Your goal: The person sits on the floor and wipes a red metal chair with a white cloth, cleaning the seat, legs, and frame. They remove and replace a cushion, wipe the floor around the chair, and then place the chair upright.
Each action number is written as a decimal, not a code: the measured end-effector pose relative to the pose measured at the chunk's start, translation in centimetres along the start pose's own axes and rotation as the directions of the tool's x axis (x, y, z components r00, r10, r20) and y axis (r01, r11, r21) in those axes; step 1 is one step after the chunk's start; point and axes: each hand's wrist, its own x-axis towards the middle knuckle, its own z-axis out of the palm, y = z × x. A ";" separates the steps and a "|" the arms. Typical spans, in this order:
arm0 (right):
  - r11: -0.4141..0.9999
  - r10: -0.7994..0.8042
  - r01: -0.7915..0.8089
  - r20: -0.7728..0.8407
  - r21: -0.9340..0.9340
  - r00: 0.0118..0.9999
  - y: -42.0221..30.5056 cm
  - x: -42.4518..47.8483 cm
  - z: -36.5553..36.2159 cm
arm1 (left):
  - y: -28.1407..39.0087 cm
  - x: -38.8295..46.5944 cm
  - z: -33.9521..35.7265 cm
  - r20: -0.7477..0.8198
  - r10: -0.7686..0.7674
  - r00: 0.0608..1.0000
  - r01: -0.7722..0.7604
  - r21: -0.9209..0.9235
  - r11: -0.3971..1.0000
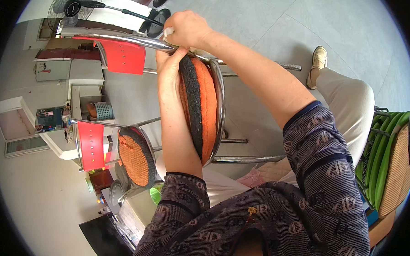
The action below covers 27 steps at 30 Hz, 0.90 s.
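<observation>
A chair with a chromed tube frame (133,39), a red plastic backrest (124,57) and an orange and black knitted seat cushion (206,104) is in front of me. My left hand (169,66) grips the tube beside the cushion, its thumb lying along the metal. Just beyond it, my right hand (188,27) is closed around a white cloth or tissue (168,32) against the same tube. Most of the cloth is hidden in my fingers.
Another red-backed chair with an orange cushion (135,157) stands to the left. A standing fan (73,7) is at the upper left. A blue basket (103,111) sits on a shelf unit. Green-framed stacked seats (384,156) are at the right. Grey tiled floor (264,20) lies beyond.
</observation>
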 end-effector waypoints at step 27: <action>0.976 -0.098 0.135 -0.211 0.170 0.973 8.7 -10.6 5.3 | -0.1 -0.8 0.8 -0.137 0.010 0.991 -0.021 -0.081 0.996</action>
